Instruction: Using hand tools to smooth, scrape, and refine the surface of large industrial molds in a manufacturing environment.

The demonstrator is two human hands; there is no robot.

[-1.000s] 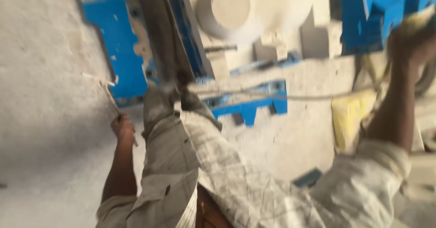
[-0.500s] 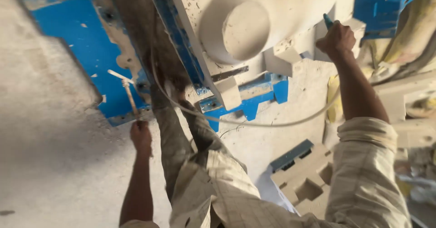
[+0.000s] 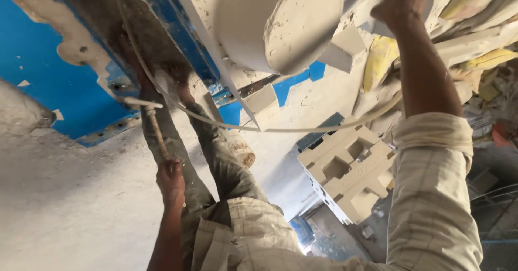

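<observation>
Left hand (image 3: 171, 182) fisted around a hammer (image 3: 152, 125) handle; right hand (image 3: 398, 4) grips the blue mould (image 3: 48, 82).

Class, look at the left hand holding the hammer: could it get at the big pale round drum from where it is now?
Probably yes: the left hand sits low, but only the white hose crosses the space below the drum.

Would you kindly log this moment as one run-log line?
left hand: grips hammer handle | right hand: raised on blue frame, grip unclear | cylinder: overhead | mould block: below
</observation>
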